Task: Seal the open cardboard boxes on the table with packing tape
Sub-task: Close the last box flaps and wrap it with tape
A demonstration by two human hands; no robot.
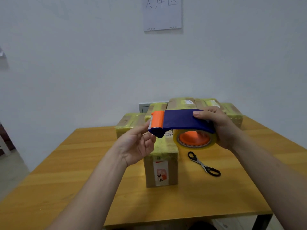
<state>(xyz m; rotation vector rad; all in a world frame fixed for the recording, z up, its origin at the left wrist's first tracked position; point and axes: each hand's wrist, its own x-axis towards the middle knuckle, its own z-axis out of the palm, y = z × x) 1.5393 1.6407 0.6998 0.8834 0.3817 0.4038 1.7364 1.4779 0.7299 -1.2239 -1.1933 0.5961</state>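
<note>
Blue plastic with an orange guard: we see the tape dispenser (181, 121) held in the air above the nearest cardboard box (162, 168), apart from its top. Its long axis runs across the view, toothed cutter end to the left and a little lower, and the tape roll (195, 139), yellowish on an orange hub, to the right.

The right hand (217, 128) grips the rear, thumb flat on the blue cover and fingers wrapped round the roll. The left hand (137, 145) reaches up to the cutter end, its fingertips (148, 126) touching there. We cannot tell whether they pinch the loose tape.

For writing, we read "-030-" on a label on the box top, just under the dispenser's nose. The front label carries an orange graphic too blurred to read. A paper sheet (162, 14) on the wall bears handwritten characters, cut off by the top of the frame.

More taped boxes (181, 103) crowd the far edge of the wooden table (66, 171), against the wall. Black-handled scissors (203, 164) lie diagonally just right of the nearest box. Broad wood shows left of that box and in front of it, out to the table's near edge
</note>
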